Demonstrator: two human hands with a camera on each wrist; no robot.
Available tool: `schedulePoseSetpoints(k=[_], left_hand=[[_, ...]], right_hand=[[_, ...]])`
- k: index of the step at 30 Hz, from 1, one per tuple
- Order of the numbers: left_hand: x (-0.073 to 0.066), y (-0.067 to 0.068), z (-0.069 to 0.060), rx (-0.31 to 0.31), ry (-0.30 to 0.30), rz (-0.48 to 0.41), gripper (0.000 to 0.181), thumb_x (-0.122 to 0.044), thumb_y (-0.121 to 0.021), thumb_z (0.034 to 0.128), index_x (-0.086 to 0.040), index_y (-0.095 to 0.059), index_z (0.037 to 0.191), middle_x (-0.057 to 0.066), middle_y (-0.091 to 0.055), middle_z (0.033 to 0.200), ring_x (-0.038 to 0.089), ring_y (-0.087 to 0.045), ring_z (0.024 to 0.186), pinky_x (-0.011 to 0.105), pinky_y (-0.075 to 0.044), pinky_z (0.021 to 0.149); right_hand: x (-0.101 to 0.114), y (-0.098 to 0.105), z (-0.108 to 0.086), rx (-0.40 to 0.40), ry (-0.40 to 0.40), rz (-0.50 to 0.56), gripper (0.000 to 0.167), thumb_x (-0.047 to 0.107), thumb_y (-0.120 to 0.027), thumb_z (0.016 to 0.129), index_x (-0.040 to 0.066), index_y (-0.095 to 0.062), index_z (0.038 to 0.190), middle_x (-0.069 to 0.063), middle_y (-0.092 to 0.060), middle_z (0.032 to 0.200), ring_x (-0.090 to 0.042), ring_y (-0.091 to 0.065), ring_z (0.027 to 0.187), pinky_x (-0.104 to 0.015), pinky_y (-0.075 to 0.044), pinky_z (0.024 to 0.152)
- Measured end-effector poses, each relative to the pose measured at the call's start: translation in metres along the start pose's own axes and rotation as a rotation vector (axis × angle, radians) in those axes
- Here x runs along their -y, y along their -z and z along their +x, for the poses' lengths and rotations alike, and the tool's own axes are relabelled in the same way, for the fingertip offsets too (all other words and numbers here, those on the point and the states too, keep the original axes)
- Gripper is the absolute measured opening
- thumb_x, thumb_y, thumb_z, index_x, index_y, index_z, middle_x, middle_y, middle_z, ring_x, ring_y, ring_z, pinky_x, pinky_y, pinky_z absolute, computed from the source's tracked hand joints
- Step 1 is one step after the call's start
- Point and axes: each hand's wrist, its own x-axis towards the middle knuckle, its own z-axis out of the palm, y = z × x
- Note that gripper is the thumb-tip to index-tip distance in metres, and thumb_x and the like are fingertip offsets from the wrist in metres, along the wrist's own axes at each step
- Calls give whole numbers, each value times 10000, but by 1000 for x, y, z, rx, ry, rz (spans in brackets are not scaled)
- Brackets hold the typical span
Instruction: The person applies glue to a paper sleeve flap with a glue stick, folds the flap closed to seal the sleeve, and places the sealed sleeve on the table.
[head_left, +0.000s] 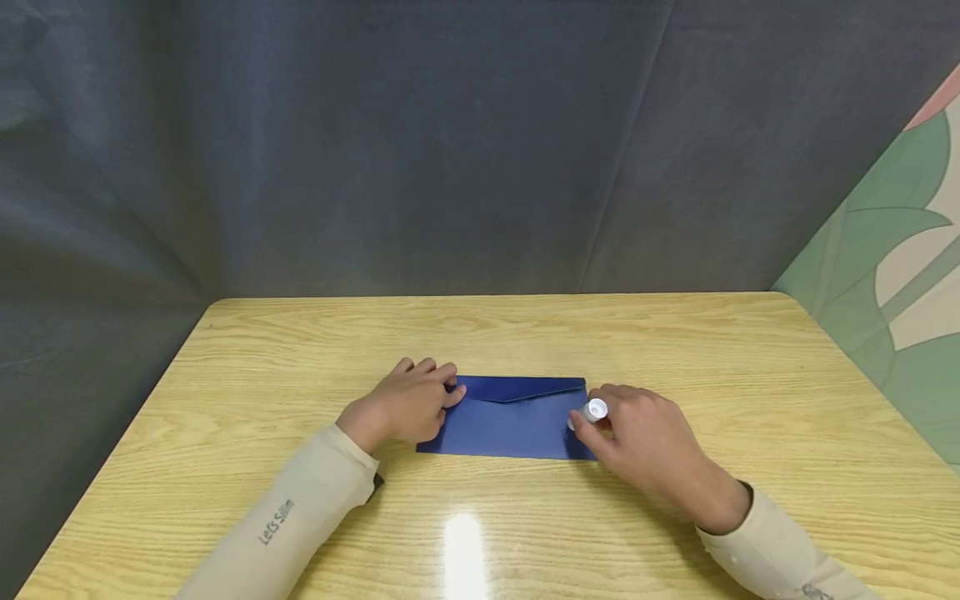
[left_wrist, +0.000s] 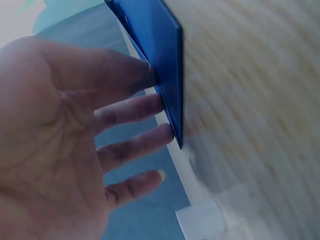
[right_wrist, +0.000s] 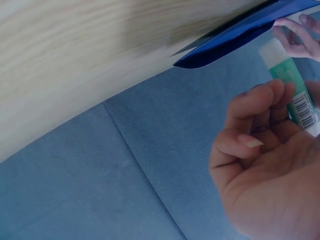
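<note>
A blue envelope (head_left: pixel 510 429) lies on the table, its pointed flap (head_left: pixel 517 387) folded over at the far edge. On its left end rests my left hand (head_left: pixel 412 400), the thumb lying on the flap. The left wrist view shows those fingertips touching the envelope (left_wrist: pixel 162 55), with the fingers fairly straight. Over the right end, my right hand (head_left: pixel 645 429) grips a glue stick (head_left: pixel 595 410) between thumb and fingers. In the right wrist view the glue stick (right_wrist: pixel 295 87) has a green label with a barcode and a whitish end pointing toward the envelope (right_wrist: pixel 225 47).
The wooden table (head_left: pixel 300 350) reaches back to a dark grey curtain (head_left: pixel 450 150). A wall panel with a green leaf pattern (head_left: pixel 900 267) stands along the right side. Light glares off the table's near part.
</note>
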Motion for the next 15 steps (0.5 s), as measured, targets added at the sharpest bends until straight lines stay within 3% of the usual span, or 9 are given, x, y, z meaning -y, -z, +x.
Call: schedulePoseSetpoints(k=[5, 8, 12, 15], left_hand=[[-7, -3, 1, -21, -45, 1, 448, -130, -460, 1028, -34, -477, 1465, 26, -399, 1574, 242, -356, 1465, 435, -296, 1200], [-8, -3, 0, 16, -39, -92, 496, -95, -483, 1002, -7, -429, 1487, 26, -317, 1631, 243, -285, 1519, 418, -282, 1221], [-5, -2, 0, 99, 13, -234, 566, -76, -504, 984, -57, -354, 1530, -26, -201, 1668, 236, -178, 1550, 417, -242, 1238], [-2, -2, 3, 106, 9, -262, 564, -103, -523, 986, -61, -360, 1524, -17, -201, 1666, 245, -178, 1547, 417, -226, 1244]], right_hand=[[0, -1, -2, 3, -3, 3, 410, 336, -684, 889, 241, -409, 600, 123, -346, 568, -24, -324, 526, -196, -282, 484], [-1, -1, -1, -10, 12, 3, 399, 325, -682, 887, 234, -422, 597, 122, -341, 566, -26, -327, 527, -194, -283, 483], [-3, -3, 0, -28, 44, -5, 378, 320, -684, 879, 234, -441, 603, 127, -357, 571, -24, -346, 534, -192, -298, 487], [-3, -2, 0, -24, 49, -17, 372, 328, -685, 879, 229, -449, 609, 123, -367, 573, -25, -354, 535, -194, -305, 488]])
